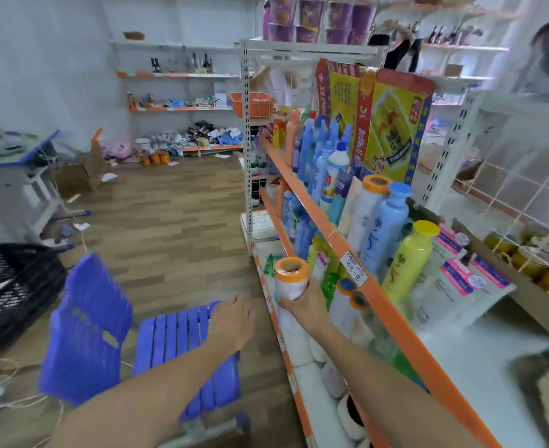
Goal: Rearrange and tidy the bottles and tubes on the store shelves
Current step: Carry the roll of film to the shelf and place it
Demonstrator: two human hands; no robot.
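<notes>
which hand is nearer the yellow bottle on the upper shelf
Right. The right hand, gripping an orange-capped white bottle, sits just left of the yellow bottle; the left hand hovers farther left, over the blue chair.

Two bare forearms, no sleeves, left hand & right hand ungloved, no rings/watch

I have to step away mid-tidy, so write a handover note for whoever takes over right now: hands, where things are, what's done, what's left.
Right hand: gripping a white bottle with an orange cap, held in the aisle beside the orange shelf edge.
Left hand: open, empty, over the blue chair.
Upper shelf: a matching white bottle, a blue bottle and a yellow bottle stand together.
Done: cannot tell.
Left: shelve the held bottle; the shelf below still looks jumbled.
</notes>
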